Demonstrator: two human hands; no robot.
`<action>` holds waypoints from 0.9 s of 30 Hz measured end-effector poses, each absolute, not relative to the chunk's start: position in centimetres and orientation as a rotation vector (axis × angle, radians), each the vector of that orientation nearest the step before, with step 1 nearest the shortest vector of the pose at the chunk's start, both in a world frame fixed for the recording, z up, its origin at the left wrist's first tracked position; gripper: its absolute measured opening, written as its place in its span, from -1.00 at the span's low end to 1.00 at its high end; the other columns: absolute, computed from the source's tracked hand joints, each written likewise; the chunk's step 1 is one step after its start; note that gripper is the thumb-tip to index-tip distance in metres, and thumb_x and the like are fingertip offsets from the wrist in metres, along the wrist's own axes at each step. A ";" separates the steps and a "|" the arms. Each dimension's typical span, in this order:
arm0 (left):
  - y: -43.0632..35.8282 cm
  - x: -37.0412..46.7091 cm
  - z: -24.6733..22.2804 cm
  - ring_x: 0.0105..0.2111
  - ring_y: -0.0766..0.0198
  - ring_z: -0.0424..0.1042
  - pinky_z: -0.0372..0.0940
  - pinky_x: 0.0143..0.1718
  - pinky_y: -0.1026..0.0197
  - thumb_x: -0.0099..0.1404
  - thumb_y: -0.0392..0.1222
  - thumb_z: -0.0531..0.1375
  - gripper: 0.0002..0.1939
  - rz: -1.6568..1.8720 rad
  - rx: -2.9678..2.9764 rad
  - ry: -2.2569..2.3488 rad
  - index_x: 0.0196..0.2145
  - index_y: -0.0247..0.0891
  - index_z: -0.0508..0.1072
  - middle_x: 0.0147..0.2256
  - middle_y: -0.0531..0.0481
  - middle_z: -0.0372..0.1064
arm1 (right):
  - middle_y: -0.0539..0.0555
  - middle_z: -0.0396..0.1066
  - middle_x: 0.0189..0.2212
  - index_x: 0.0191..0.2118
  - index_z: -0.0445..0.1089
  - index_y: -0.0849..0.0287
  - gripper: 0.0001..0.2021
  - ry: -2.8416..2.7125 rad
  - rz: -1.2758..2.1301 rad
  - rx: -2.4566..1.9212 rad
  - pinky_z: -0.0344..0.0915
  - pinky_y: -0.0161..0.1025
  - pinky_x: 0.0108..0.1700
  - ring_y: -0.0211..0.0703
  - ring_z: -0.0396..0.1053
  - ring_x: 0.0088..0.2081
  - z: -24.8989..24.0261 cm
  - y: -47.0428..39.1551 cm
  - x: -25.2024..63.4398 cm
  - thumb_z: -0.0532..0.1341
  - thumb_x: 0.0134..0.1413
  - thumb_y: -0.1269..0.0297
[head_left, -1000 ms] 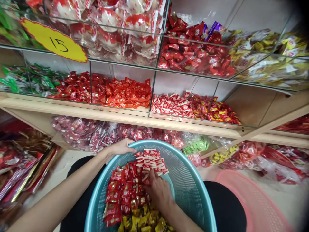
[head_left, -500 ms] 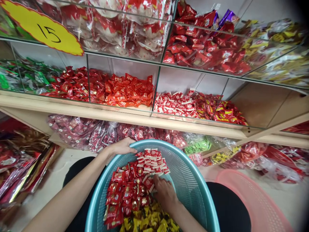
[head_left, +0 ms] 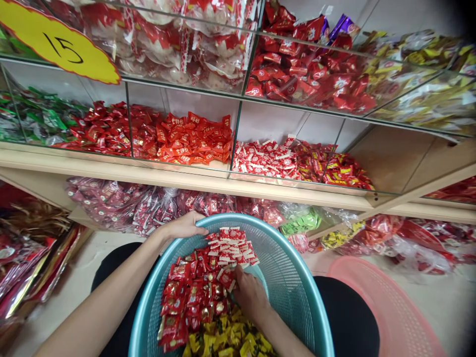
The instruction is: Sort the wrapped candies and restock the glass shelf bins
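A teal mesh basket stands between the person's knees. My left hand grips its far left rim. Inside, my right hand reaches down with curled fingers at the lower edge of the red-and-white wrapped candies; its fingertips are partly hidden, so what they hold cannot be made out. Red and gold packets fill the basket's left side, and yellow wrapped candies lie at the near side.
Ahead is a shelf with glass-fronted bins of candies and a yellow price sign. Bagged candies lie beneath. A pink basket is at right, shiny packaging at left.
The shelves and baskets appear slightly further left as the view shifts. My right hand remains at the red-and-white candies, and my left hand keeps its grip on the rim.
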State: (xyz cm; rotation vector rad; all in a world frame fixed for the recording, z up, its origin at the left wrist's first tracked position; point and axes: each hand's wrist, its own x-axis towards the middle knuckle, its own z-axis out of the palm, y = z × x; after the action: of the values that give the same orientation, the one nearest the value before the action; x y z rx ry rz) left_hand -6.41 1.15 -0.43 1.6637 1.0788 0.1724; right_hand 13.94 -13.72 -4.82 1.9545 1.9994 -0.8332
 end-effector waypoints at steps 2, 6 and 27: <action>1.1 -6.4 -0.4 -0.49 0.37 0.26 0.14 -0.48 0.36 -0.01 -0.11 0.18 -0.80 0.170 1.662 1.088 -0.46 -0.30 0.42 -0.53 0.13 0.30 | 0.19 0.45 -0.24 0.03 0.21 0.27 -0.55 2.003 -0.857 1.969 0.17 -0.21 -0.28 0.01 0.39 -0.19 -4.5 -13.8 14.1 0.03 -0.06 0.48; 1.0 -6.2 -0.2 -0.50 0.37 0.25 0.14 -0.48 0.36 -0.02 -0.09 0.19 -0.79 0.181 1.651 1.073 -0.48 -0.30 0.41 -0.54 0.13 0.29 | 0.15 0.46 -0.31 -0.05 0.26 0.18 -0.62 2.028 -0.872 1.994 0.15 -0.22 -0.35 0.03 0.41 -0.26 -4.0 -14.2 14.6 0.09 -0.07 0.30; 1.1 -6.2 -0.2 -0.51 0.36 0.25 0.15 -0.48 0.35 -0.04 -0.08 0.19 -0.78 0.171 1.630 1.099 -0.48 -0.31 0.41 -0.55 0.13 0.30 | 0.18 0.43 -0.22 -0.21 0.43 0.17 -0.76 2.120 -0.735 1.995 0.15 -0.19 -0.16 -0.02 0.34 -0.13 -4.0 -13.7 13.9 0.08 0.09 0.22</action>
State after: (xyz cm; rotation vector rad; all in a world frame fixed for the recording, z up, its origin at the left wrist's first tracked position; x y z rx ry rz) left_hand -6.16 1.11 -0.25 1.6298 1.0990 0.1709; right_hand 13.90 -13.72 -3.98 1.9954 2.1200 -0.7352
